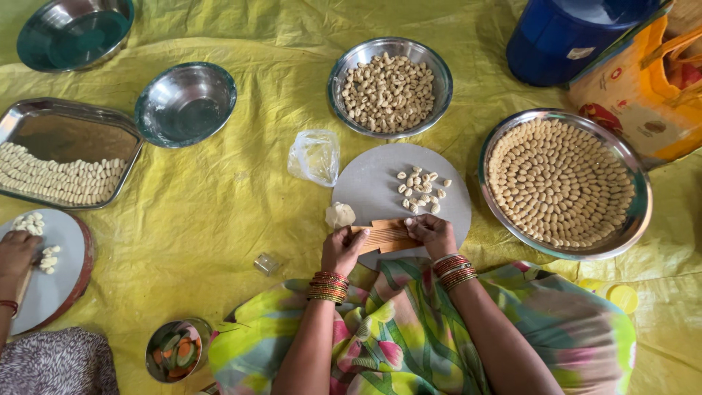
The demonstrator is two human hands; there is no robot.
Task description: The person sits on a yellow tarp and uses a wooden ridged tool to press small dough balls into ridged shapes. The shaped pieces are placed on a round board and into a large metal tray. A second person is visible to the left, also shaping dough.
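Note:
My left hand (pixel 342 247) and my right hand (pixel 433 232) both rest on a small ribbed wooden board (pixel 386 235) at the near edge of a round grey board (pixel 380 183). The left hand grips the wooden board's left end. The right hand's fingertips press at its right end; what lies under them is hidden. A lump of pale dough (pixel 340 215) sits just left of the hands. Several small shaped dough pieces (pixel 422 189) lie on the round board beyond my right hand.
A steel bowl of shaped pieces (pixel 390 91) stands beyond; a wide steel plate (pixel 561 183) with pieces in rings is at right. At left: an empty steel bowl (pixel 185 102), a tray of pieces (pixel 64 157), another person's hand (pixel 16 254) on a second round board (pixel 62 271). A blue container (pixel 563 33) stands far right.

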